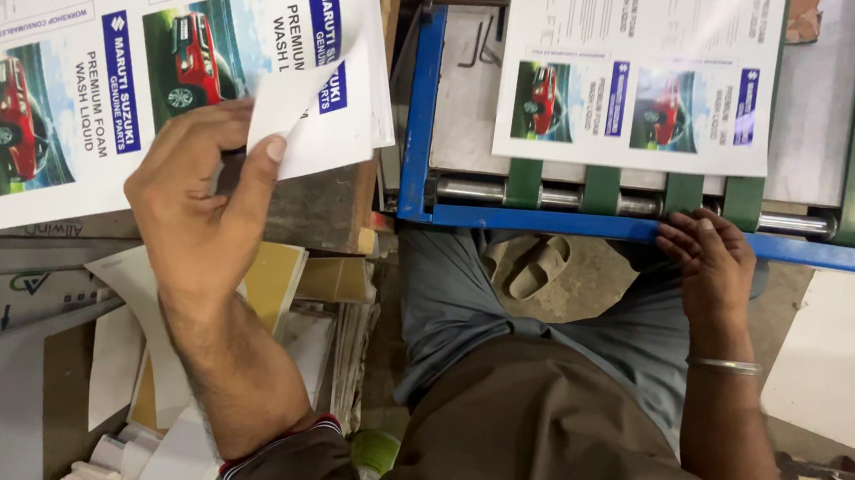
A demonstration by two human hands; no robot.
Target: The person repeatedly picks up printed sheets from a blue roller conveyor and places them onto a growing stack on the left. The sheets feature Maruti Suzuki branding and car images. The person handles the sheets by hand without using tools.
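Though the frame's top edge cuts off both printed sheets, I count two red-car pictures on each. My left hand [200, 189] pinches the curled corner of the left sheet [78, 75], thumb on top, atop a stack whose depth I can't judge. My right hand [712, 265], fingers curled, rests on the machine's blue bar [549, 221], just below the second sheet [642, 44] and four green belts [602, 187].

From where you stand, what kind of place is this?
Probably a small print shop or label-finishing workshop. The left hand lifts a corner from a stack of printed label sheets, another printed sheet lies on a blue-framed machine with green feed belts, and the right hand rests at its edge.
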